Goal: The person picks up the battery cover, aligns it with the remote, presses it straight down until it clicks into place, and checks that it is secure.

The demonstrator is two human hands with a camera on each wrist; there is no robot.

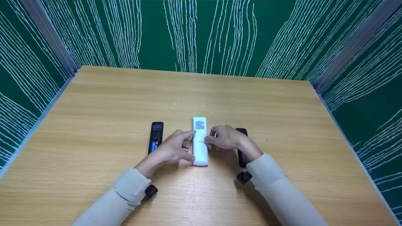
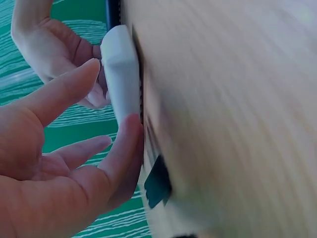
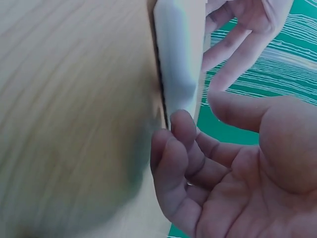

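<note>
While the white remote (image 1: 200,152) is touched by the splayed left hand (image 1: 173,146), the right hand's (image 1: 226,137) hold is unclear; leftward, a blue battery (image 1: 153,146) is housed in a black remote (image 1: 156,130).

Green walls (image 1: 154,34) with white streaks, wooden tabletop (image 1: 94,106), grey posts (image 1: 50,34)

From my station the grey print (image 1: 199,125) on the white remote (image 1: 200,152) is too small to read. Left of that remote, the left hand (image 1: 174,147) hides the lower end of a black remote (image 1: 156,131); right of it, the right wrist (image 1: 249,148) covers part of a second black remote (image 1: 241,158). I can't identify tiny pale specks (image 1: 203,106) beyond it.
</note>
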